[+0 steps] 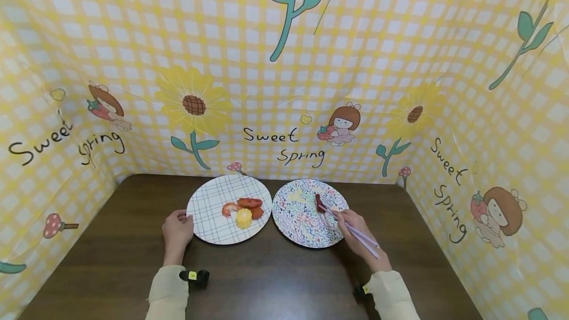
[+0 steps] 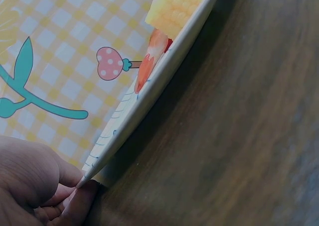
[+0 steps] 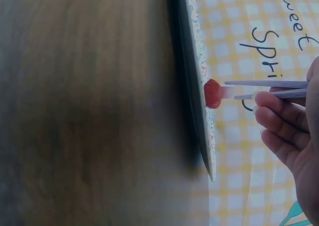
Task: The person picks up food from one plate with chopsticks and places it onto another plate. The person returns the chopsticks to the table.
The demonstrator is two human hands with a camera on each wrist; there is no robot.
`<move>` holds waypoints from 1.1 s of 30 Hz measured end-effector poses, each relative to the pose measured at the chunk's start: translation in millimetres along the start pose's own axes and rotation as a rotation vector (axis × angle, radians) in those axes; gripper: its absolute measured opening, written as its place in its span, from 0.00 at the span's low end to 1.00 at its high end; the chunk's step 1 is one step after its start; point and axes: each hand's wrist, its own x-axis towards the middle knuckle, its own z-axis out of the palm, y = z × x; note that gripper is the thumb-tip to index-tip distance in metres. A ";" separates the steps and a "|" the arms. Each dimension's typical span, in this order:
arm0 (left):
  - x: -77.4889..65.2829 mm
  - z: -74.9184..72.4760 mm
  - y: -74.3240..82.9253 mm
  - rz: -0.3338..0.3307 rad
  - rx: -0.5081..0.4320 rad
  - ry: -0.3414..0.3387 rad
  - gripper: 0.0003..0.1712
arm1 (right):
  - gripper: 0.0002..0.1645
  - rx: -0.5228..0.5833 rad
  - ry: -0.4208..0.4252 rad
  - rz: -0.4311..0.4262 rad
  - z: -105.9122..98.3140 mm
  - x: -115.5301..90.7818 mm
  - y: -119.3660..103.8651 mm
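My left hand (image 1: 177, 231) pinches the left rim of a white plate with blue grid lines (image 1: 204, 214); the left wrist view shows thumb and fingers on its edge. On this plate lie a yellow corn piece (image 1: 243, 218), a shrimp (image 1: 228, 209), a reddish elongated piece (image 1: 250, 203) and an orange-red piece (image 1: 257, 213). My right hand (image 1: 361, 225) holds a pair of pale purple chopsticks (image 3: 269, 83). Their tips are at a dark red food piece (image 1: 318, 203) on the multicoloured speckled plate (image 1: 293, 223). Whether the tips grip it, I cannot tell.
Both plates stand side by side, rims close together, toward the back of a dark brown wooden table (image 1: 266, 280). A yellow-checked cloth (image 1: 275, 88) with flower and girl prints encloses the back and sides. Dark wrist straps (image 1: 195, 277) sit at both sleeves.
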 end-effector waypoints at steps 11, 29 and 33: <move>2.0 -2.0 -0.9 -0.004 -0.002 0.009 0.22 | 0.22 0.065 -0.030 0.181 9.0 31.9 18.6; -0.6 1.0 1.6 0.011 0.000 0.019 0.22 | 0.24 0.012 -0.322 0.269 24.1 66.8 29.7; -1.0 0.8 0.5 0.015 0.001 0.027 0.22 | 0.22 -0.013 -0.191 0.104 28.3 59.8 28.5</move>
